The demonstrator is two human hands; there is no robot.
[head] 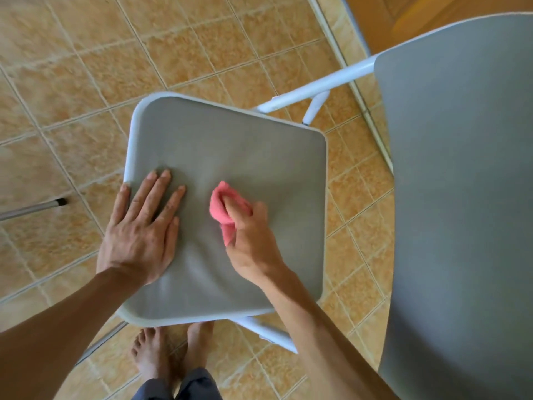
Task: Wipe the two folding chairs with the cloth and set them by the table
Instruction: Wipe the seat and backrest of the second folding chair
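A folding chair stands unfolded below me, its grey padded seat (pixel 239 157) rimmed by a white frame. The chair's grey backrest (pixel 461 183) rises close to the camera on the right. My left hand (pixel 141 226) lies flat, fingers spread, on the seat's left edge. My right hand (pixel 253 241) is closed around a bunched pink cloth (pixel 223 206) and presses it on the middle of the seat. Only one chair is in view.
The floor is orange-tan tile (pixel 86 82). A thin metal leg with a black tip (pixel 34 207) reaches in from the left edge. My bare feet (pixel 173 350) stand just under the seat's near edge. A wooden surface (pixel 432 15) shows at the top right.
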